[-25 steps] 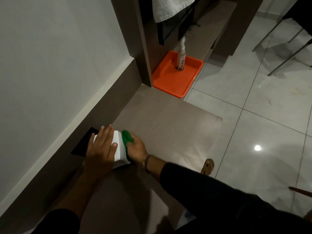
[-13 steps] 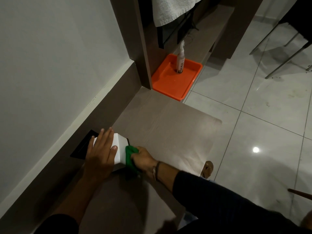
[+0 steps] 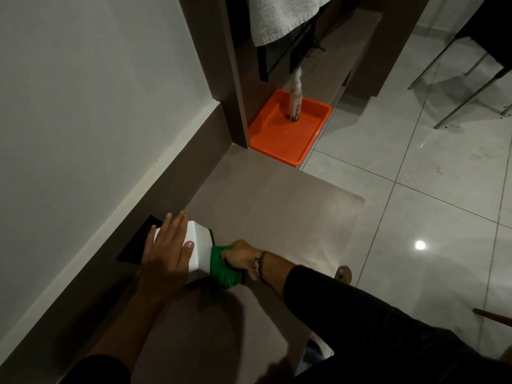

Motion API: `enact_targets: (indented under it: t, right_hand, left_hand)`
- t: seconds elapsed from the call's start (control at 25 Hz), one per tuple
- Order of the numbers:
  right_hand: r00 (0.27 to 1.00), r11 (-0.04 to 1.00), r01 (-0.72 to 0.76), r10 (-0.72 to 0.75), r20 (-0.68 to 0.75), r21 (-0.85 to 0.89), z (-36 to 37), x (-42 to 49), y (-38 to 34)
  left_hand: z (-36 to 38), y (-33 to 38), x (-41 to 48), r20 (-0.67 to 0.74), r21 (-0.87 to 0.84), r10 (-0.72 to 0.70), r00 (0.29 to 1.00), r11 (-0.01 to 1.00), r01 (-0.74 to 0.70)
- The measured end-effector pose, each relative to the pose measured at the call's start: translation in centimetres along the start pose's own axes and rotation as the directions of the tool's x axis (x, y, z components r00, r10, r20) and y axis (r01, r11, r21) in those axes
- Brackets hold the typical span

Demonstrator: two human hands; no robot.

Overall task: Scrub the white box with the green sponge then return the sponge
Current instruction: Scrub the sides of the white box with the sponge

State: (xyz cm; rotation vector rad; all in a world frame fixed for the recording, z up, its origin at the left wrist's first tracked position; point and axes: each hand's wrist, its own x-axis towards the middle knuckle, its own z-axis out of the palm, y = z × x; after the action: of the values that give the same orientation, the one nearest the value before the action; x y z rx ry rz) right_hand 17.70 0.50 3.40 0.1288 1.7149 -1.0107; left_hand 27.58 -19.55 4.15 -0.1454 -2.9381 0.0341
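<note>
The white box [image 3: 200,245] stands on the grey-brown counter [image 3: 277,212] close to the wall. My left hand [image 3: 166,253] lies flat on top of the box, fingers spread, holding it down. The green sponge [image 3: 221,266] is pressed against the lower right side of the box, and my right hand [image 3: 242,257] is closed around it. Much of the box's top is hidden under my left hand.
A black flat plate [image 3: 138,239] lies under the box next to the wall. An orange tray [image 3: 277,139] with a white spray bottle [image 3: 296,105] stands farther along. A white towel [image 3: 279,18] hangs above. Tiled floor [image 3: 415,189] and chair legs [image 3: 457,79] are to the right.
My right hand has slid the sponge from the box's upper right edge down along its right side toward me. My left hand has stayed on top.
</note>
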Motion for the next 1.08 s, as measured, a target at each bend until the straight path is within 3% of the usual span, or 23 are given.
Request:
enact_targets:
  t: [0.12,0.32,0.56,0.72,0.88,1.08]
  right_hand:
    - [0.997,0.994,0.054,-0.050,-0.051,0.098,-0.3,0.7,-1.2]
    - [0.980,0.983,0.182,-0.178,-0.087,0.039,-1.5,0.1,-6.6]
    - [0.909,0.908,0.402,-0.380,-0.169,0.121,2.2,-5.9,-2.4]
    - [0.947,0.945,0.298,-0.275,-0.166,0.135,2.9,-4.8,-0.1]
    - [0.976,0.983,0.157,-0.139,-0.170,0.099,1.4,-2.5,-2.7]
    - [0.943,0.935,0.320,-0.299,-0.147,0.152,3.0,-7.1,-1.4]
  left_hand:
    - [0.3,0.0,-0.2,0.029,-0.038,-0.054,0.998,0.998,0.055]
    - [0.8,-0.4,-0.4,-0.014,-0.032,-0.035,0.999,0.999,0.035]
    - [0.2,-0.1,-0.4,-0.074,0.008,0.036,0.997,0.999,-0.035]
    - [-1.0,0.7,1.2,0.079,-0.150,-0.157,0.984,0.974,0.168]
    - [0.8,-0.1,-0.5,-0.108,-0.035,0.011,0.994,0.999,-0.015]
    - [1.0,0.0,-0.5,-0.196,0.069,0.077,0.978,0.996,-0.065]
